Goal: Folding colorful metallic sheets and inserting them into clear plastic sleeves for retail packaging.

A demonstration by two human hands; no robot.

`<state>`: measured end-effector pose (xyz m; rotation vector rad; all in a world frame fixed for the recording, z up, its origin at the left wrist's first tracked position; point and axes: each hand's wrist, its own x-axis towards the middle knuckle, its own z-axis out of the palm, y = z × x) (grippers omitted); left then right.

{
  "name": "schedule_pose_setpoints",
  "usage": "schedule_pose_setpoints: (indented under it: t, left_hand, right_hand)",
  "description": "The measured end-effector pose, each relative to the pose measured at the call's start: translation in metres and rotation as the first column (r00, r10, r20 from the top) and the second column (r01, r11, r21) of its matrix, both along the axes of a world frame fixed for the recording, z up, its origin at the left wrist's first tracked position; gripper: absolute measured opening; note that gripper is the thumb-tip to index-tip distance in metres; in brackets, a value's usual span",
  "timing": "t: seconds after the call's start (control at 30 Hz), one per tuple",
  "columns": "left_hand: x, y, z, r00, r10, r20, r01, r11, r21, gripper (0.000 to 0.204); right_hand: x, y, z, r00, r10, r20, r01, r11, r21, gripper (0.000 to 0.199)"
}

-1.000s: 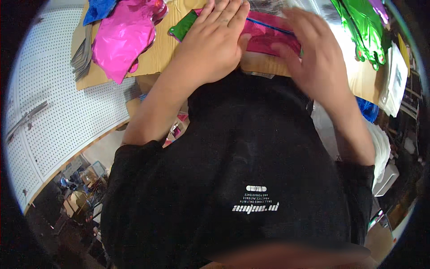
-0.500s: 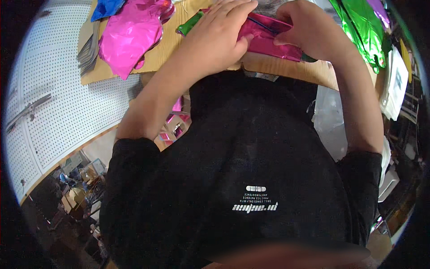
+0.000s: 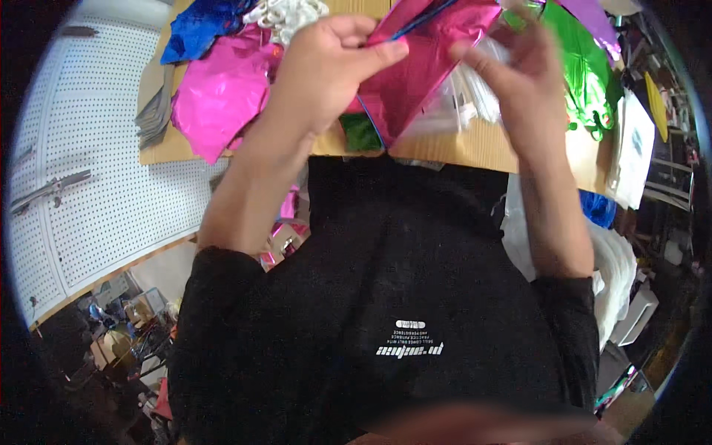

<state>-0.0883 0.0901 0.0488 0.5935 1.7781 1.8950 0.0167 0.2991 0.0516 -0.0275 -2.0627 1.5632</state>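
A folded piece of shiny pink foil (image 3: 423, 63) with a dark blue edge is tilted up over the table's near edge. My left hand (image 3: 326, 67) is closed on its left side, thumb laid along the blue edge. At the foil's right side is my right hand (image 3: 523, 78), fingers smeared by motion but spread away from the thumb. That thumb's tip is at the foil's edge; whether it touches I cannot tell. Under the foil's lower corner lies a small green foil piece (image 3: 361, 132). Behind the foil, clear plastic packets (image 3: 475, 93) lie on the table.
The wooden table (image 3: 482, 152) carries a crumpled pink foil item (image 3: 222, 93), a blue one (image 3: 204, 30) and white looped strips (image 3: 285, 16) at left. Green foil (image 3: 582, 70) and purple foil (image 3: 597, 26) lie right. A white perforated panel (image 3: 111, 148) stands beyond the left edge.
The pink foil has come up off the table and now slants upright. My right hand has loosened, its fingers spreading. More of the table shows, with the clear packets uncovered.
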Motion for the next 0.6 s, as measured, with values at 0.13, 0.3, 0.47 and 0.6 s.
schedule_pose_setpoints:
  t: [0.13,0.3,0.47,0.6]
  left_hand:
    - [0.015,0.001,-0.016,0.989,-0.030,0.141,0.017,0.995,0.095,0.023]
    - [0.012,-0.003,-0.004,0.966,-0.142,0.214,0.160,0.985,-0.069,0.022]
    - [0.012,0.001,-0.013,0.980,-0.149,0.132,0.149,0.989,0.013,0.020]
    - [0.012,-0.003,-0.014,0.978,-0.182,0.104,0.183,0.983,0.001,0.022]
  right_hand:
    - [0.013,-0.011,-0.022,0.872,0.416,0.259,-0.130,0.706,-0.697,0.023]
    - [0.005,0.002,-0.026,0.878,0.410,0.249,-0.165,0.746,-0.646,0.017]
    - [0.005,0.002,-0.020,0.864,0.451,0.225,-0.217,0.737,-0.640,0.018]
    - [0.012,-0.004,-0.024,0.854,0.489,0.179,-0.193,0.617,-0.763,0.020]
